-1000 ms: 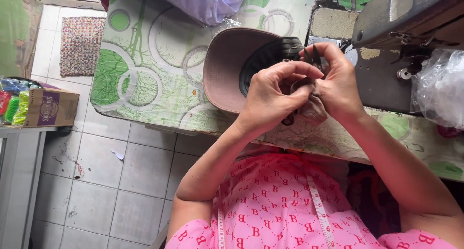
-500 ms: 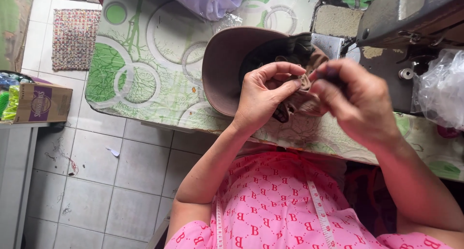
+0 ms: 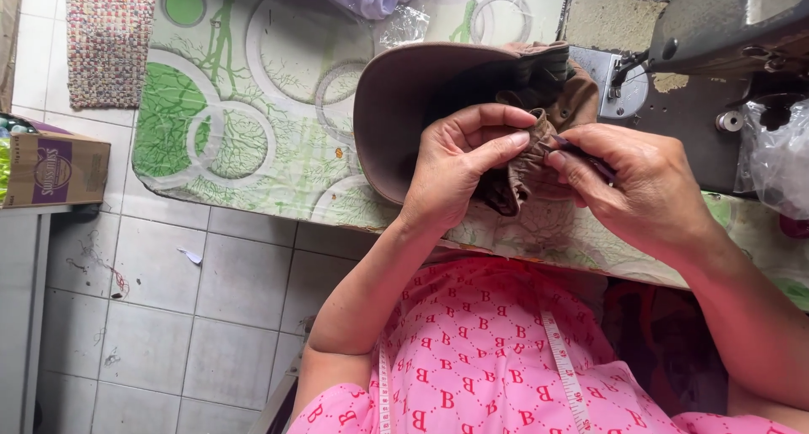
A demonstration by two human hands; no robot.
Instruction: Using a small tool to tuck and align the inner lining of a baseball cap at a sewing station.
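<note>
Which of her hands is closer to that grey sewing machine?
Right. The right hand works just below the sewing machine, pinching the brown hat's gathered fabric; the left hand grips the same fabric farther away, over the brim.

This looks like a small home sewing workshop. A grey metal sewing machine (image 3: 725, 29) stands on a table covered with a green-and-white patterned plastic cloth (image 3: 236, 122), and a white measuring tape (image 3: 563, 367) hangs over the person's pink printed top. Below lie a pale tiled floor (image 3: 168, 316), a woven multicoloured mat (image 3: 108, 46) and a brown cardboard box (image 3: 55, 168).
</note>
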